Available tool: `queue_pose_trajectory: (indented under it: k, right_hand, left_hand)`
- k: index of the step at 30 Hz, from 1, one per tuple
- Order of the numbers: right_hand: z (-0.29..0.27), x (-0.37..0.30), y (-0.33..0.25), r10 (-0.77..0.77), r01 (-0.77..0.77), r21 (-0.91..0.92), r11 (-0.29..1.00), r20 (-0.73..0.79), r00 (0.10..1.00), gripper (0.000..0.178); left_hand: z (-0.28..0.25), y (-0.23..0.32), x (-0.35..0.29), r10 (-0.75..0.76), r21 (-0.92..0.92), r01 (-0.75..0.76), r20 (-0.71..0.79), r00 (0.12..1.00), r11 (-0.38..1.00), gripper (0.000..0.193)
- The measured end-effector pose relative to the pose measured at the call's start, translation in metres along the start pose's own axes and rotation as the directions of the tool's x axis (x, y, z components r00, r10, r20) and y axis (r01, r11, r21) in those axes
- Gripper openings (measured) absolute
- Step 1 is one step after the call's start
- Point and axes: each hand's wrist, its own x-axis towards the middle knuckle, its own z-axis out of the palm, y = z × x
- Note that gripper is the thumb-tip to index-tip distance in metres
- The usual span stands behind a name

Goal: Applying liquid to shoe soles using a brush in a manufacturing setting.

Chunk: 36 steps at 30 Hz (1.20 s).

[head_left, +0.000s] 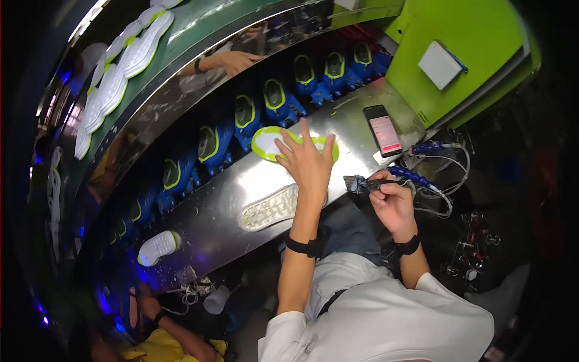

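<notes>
White shirt (386, 308) filled the bottom of the view, closest of all, and out from it came two bare forearms, each with a black band (303, 246) at the wrist! Over to the right hand (391, 199), up off the worktop: its fingers were clamped on a small dark brush (354, 183), bristles pointing left. And the left hand (309, 163)? Fingers spread wide apart, palm down, right over a lime-edged sole (265, 143) that lay on the metal worktop (356, 114), its white inside facing up, lime showing on both sides of the hand; how hard the hand pressed, one could not tell. Just behind that wrist lay a treaded sole (268, 209), bottom up, partly hidden by the arm.

Right side now: a phone (385, 134) lay there with its screen lit, and near the right hand curved blue segmented hoses (410, 176) with pale tubing. Away to the left, well apart from both hands, another white sole (158, 247) sat near the front edge, and below it a co-worker's yellow sleeve (181, 345) and hand (146, 306) came into view.

Along the back, what a line-up: blue shoe-shaped forms (274, 96) with lime trim, rank after rank! Behind them at the right stood a bright green panel (470, 30) bearing a white box (442, 65); and farthest off, upper left, a string of white soles (123, 72) lay along a green belt (199, 18).
</notes>
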Motion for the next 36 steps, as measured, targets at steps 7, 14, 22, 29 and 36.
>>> queue_pose_trajectory:
  k: [7, 14, 22, 29, 36]
  right_hand:
    - [-0.004, -0.019, -0.033, -0.178, 0.169, -0.1, 0.98, -0.084, 0.981, 0.022]
    - [0.0, -0.02, -0.024, -0.114, 0.097, -0.168, 0.981, -0.1, 0.988, 0.02]
    - [0.042, -0.01, 0.027, 0.115, -0.11, -0.309, 0.945, -0.001, 0.993, 0.021]
    - [0.065, -0.003, 0.063, 0.03, -0.021, -0.512, 0.859, 0.01, 1.0, 0.023]
    - [0.081, -0.006, 0.074, -0.218, 0.426, -0.783, 0.453, 0.365, 0.905, 0.021]
  left_hand:
    - [0.042, 0.012, -0.014, -0.027, 0.186, -0.05, 0.39, 0.921, 0.981, 0.061]
    - [-0.064, -0.033, -0.048, -0.405, -0.511, 0.36, 0.024, 0.914, 0.781, 0.059]
    - [-0.165, -0.066, -0.138, -0.321, -0.615, 0.76, 0.778, 0.54, -0.213, 0.082]
    - [-0.185, -0.06, -0.178, -0.191, -0.508, 0.811, 0.861, 0.471, -0.29, 0.08]
    - [-0.188, -0.065, -0.19, -0.199, -0.633, 0.751, 0.773, 0.602, -0.188, 0.081]
